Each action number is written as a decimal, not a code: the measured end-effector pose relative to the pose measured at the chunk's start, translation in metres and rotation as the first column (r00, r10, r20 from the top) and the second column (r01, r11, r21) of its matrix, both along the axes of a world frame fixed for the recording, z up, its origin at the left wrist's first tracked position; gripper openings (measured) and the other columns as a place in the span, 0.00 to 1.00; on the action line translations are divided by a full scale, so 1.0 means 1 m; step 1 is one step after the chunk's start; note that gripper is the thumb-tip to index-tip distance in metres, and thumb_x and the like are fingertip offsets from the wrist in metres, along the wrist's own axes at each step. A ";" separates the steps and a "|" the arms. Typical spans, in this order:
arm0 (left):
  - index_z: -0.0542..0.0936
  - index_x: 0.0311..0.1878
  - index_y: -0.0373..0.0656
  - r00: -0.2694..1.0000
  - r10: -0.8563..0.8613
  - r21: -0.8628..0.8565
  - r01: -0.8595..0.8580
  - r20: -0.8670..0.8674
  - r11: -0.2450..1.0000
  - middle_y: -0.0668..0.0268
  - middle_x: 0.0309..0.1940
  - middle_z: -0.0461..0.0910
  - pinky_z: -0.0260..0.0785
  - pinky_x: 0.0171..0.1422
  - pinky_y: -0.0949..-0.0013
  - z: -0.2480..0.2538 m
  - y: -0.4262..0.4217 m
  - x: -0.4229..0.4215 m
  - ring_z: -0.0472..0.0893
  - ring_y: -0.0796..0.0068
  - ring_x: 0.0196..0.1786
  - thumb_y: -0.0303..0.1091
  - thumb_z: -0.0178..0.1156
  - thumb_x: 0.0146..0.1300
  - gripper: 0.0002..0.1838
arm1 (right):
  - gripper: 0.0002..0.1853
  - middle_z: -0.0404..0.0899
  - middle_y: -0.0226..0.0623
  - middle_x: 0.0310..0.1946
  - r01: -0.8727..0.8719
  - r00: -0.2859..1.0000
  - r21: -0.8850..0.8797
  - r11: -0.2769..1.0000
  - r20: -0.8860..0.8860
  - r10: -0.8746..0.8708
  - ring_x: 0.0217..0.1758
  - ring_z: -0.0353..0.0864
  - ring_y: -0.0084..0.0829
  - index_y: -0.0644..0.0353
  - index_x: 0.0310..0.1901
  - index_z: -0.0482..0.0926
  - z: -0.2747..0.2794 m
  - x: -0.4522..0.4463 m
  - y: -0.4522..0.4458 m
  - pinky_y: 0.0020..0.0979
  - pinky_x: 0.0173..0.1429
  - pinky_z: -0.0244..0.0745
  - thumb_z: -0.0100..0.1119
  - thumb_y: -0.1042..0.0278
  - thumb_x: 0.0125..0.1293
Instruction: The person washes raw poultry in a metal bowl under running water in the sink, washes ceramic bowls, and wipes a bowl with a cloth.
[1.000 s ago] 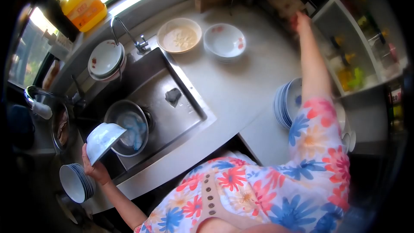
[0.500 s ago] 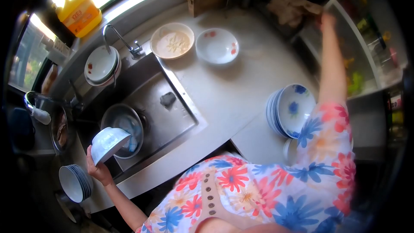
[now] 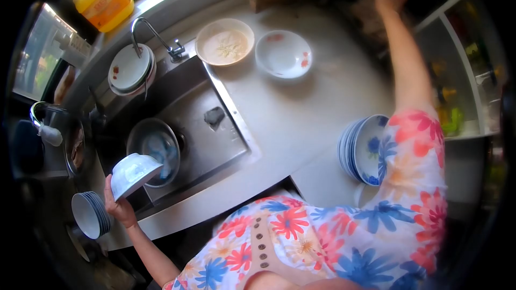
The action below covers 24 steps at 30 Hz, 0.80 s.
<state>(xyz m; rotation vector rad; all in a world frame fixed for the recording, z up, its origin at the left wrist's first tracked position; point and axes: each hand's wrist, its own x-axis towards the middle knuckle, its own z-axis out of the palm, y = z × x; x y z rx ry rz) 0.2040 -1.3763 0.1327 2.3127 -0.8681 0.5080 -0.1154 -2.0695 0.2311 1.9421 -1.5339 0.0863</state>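
My left hand (image 3: 121,208) is closed on the rim and side of a white bowl (image 3: 135,176), tilted over the near edge of the sink. Behind that bowl a metal basin (image 3: 141,134) sits in the sink, with a bluish cloth (image 3: 161,149) and liquid inside. Stretched far to the upper right is my right hand (image 3: 389,1), its fingers seemingly apart with nothing visible in them. A crumpled brown cloth or paper (image 3: 370,16), blurred and dark, lies beside its wrist.
Stacked bowls (image 3: 88,216) stand left of the sink (image 3: 236,110); blue-flowered plates (image 3: 352,150) are piled at right. Behind the faucet (image 3: 174,51) are stacked plates (image 3: 129,67). A bowl of cloudy liquid (image 3: 224,43), a red-flowered bowl (image 3: 284,53) and a yellow jug (image 3: 105,2) stand further back.
My right hand has moved up and left past the brown cloth or paper it was touching and appears to have let go. My left hand keeps the bowl nearly in place.
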 end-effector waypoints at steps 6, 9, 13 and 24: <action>0.74 0.46 0.36 0.996 0.042 -0.023 -0.044 -0.080 0.999 0.60 0.39 0.78 0.66 0.48 0.70 -0.004 0.005 0.002 0.76 0.70 0.42 0.25 0.52 0.56 0.13 | 0.13 0.76 0.35 0.41 -0.235 0.766 -0.222 0.946 0.557 0.321 0.47 0.72 0.41 0.47 0.40 0.77 0.019 -0.007 -0.031 0.45 0.48 0.63 0.47 0.55 0.58; 0.74 0.46 0.35 0.970 0.064 -0.108 -0.091 -0.235 0.990 0.61 0.38 0.78 0.66 0.47 0.72 -0.012 0.008 0.006 0.75 0.74 0.41 0.28 0.52 0.59 0.13 | 0.16 0.78 0.40 0.36 -0.133 0.402 -0.217 0.967 0.880 0.253 0.37 0.77 0.39 0.57 0.41 0.76 0.025 -0.038 -0.104 0.37 0.42 0.72 0.51 0.57 0.57; 0.75 0.45 0.35 0.881 0.061 -0.277 -0.212 -0.470 0.937 0.64 0.36 0.77 0.66 0.43 0.74 -0.035 0.012 0.021 0.74 0.76 0.38 0.37 0.54 0.59 0.16 | 0.13 0.74 0.38 0.33 -0.434 -0.413 -0.133 0.891 0.908 -0.066 0.37 0.74 0.39 0.62 0.43 0.71 0.053 -0.021 -0.043 0.45 0.43 0.72 0.49 0.65 0.59; 0.61 0.54 0.33 -0.149 -0.633 -0.383 -0.683 -0.760 0.621 0.53 0.46 0.70 0.74 0.32 0.74 -0.071 -0.022 0.021 0.76 0.58 0.41 0.24 0.48 0.56 0.20 | 0.09 0.75 0.32 0.34 -0.993 -0.107 -0.083 0.079 0.913 -0.395 0.38 0.73 0.18 0.62 0.39 0.73 -0.035 0.127 0.351 0.21 0.43 0.69 0.46 0.68 0.62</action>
